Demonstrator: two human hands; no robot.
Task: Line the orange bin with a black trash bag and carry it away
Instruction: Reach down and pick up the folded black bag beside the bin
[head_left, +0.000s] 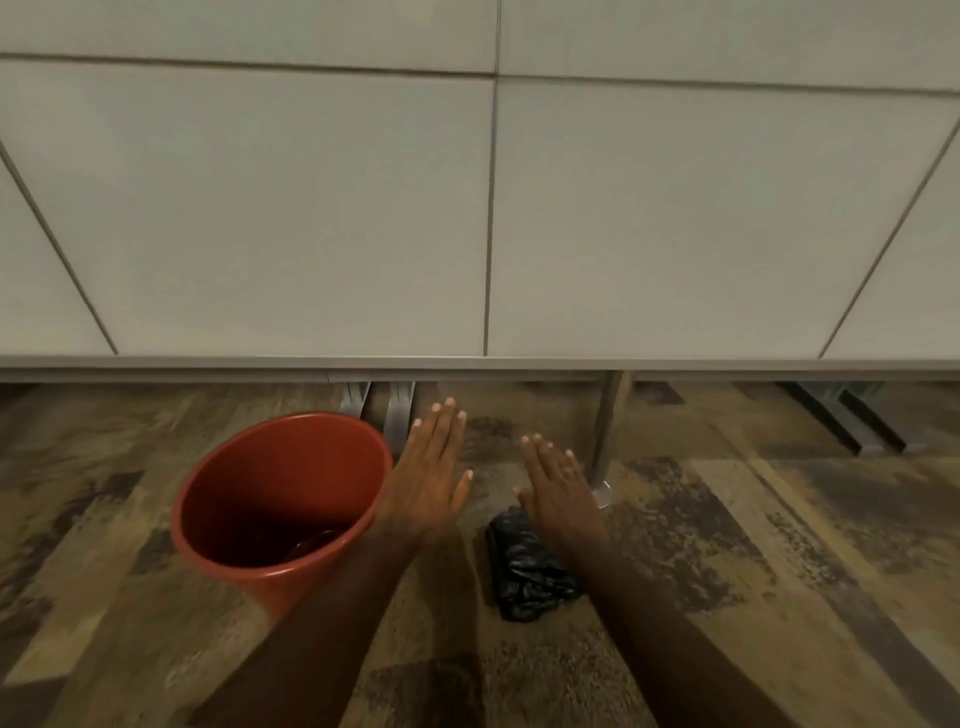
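An orange bin (249, 519) stands upright on the carpet at lower left, its mouth open toward me and no liner in it. A folded black trash bag (524, 566) lies on the floor to its right. My left hand (428, 478) is held flat with straight fingers, just right of the bin's rim, holding nothing. My right hand (558, 493) is also flat and empty, hovering over the far end of the bag and hiding part of it.
A row of white desk tops (467, 208) fills the upper half, its front edge running across the view. Metal legs (605, 436) and feet (397, 415) stand under it, just behind the bin and hands. Patterned brown carpet (779, 571) covers the floor.
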